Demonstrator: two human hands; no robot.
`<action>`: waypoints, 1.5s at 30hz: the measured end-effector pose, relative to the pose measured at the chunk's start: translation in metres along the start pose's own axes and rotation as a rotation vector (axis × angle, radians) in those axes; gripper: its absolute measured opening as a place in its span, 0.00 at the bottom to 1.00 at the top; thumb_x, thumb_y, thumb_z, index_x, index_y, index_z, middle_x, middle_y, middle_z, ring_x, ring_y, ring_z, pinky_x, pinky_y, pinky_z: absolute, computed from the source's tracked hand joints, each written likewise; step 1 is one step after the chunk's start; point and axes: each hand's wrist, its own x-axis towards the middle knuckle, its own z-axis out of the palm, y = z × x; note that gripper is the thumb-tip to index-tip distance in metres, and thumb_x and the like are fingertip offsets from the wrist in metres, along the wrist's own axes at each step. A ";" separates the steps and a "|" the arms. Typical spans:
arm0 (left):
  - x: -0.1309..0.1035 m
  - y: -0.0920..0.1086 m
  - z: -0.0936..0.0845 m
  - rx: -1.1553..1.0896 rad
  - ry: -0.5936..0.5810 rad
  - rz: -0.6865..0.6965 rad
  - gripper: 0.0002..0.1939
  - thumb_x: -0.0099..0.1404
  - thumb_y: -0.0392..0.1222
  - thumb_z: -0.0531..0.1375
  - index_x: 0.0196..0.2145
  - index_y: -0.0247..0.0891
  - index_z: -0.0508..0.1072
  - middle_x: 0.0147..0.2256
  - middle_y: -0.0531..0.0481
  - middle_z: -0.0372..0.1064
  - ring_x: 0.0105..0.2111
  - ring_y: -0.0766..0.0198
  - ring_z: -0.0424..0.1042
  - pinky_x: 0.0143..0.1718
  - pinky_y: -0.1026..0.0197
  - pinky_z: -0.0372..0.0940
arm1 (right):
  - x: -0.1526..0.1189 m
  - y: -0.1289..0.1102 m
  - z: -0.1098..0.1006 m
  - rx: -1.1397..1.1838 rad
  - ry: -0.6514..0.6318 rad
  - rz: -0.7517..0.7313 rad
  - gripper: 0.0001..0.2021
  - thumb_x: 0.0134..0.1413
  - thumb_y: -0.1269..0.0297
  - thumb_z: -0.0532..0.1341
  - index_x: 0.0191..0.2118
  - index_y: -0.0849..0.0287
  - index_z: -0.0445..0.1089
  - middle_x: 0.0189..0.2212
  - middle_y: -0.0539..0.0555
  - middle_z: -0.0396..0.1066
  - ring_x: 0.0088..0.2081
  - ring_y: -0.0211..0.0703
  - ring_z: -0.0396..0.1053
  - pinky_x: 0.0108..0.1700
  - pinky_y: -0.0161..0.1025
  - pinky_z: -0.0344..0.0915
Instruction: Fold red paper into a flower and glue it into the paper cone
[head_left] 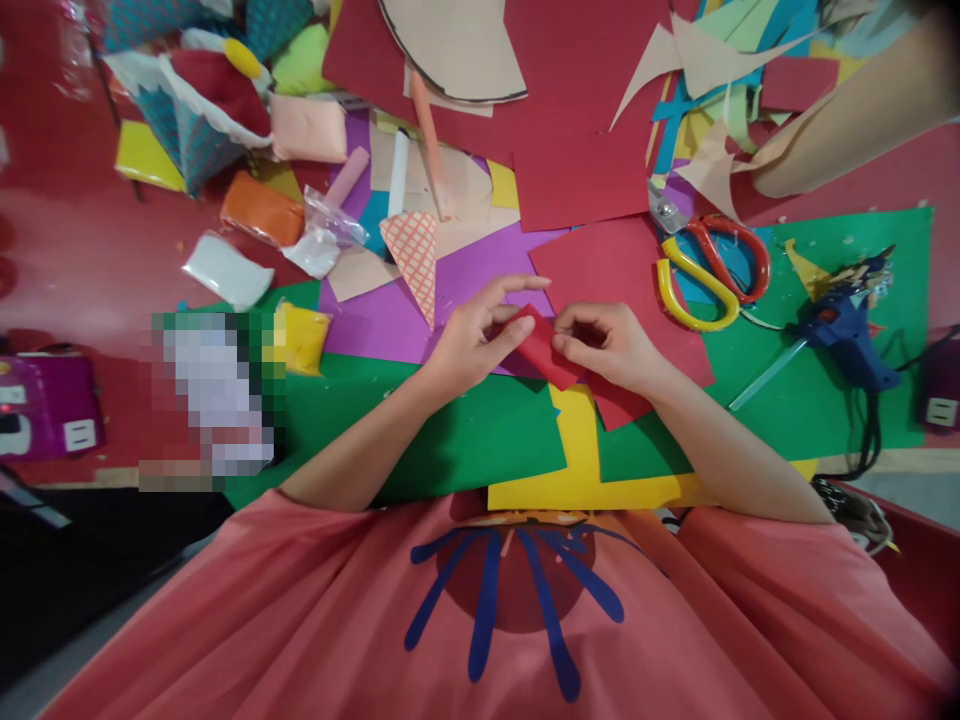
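A small piece of red paper (546, 352) is held between my two hands over the middle of the table; it looks folded or rolled. My left hand (484, 330) pinches its upper left end with the thumb on top, index finger stretched out above. At the lower right end, my right hand (604, 340) grips it with thumb and curled fingers. Below and behind the right hand lie larger red sheets (622, 270). A paper cone with an orange criss-cross pattern (415, 255) lies just left of my left hand, on a purple sheet (472, 265).
Scissors (697, 260) with red and yellow handles lie to the right, beside a blue glue gun (847, 330) on a green sheet (900, 270). Clay packets (262, 208) and patterned cones (187, 115) crowd the left. Beige scraps (697, 60) and a rolled sheet (847, 110) are at upper right.
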 end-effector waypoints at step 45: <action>0.006 0.001 0.002 -0.041 0.161 -0.130 0.21 0.54 0.56 0.67 0.23 0.37 0.67 0.20 0.56 0.64 0.21 0.73 0.64 0.23 0.69 0.62 | 0.001 0.001 0.003 0.219 0.163 0.114 0.17 0.53 0.52 0.65 0.26 0.58 0.62 0.19 0.45 0.64 0.22 0.31 0.60 0.26 0.33 0.56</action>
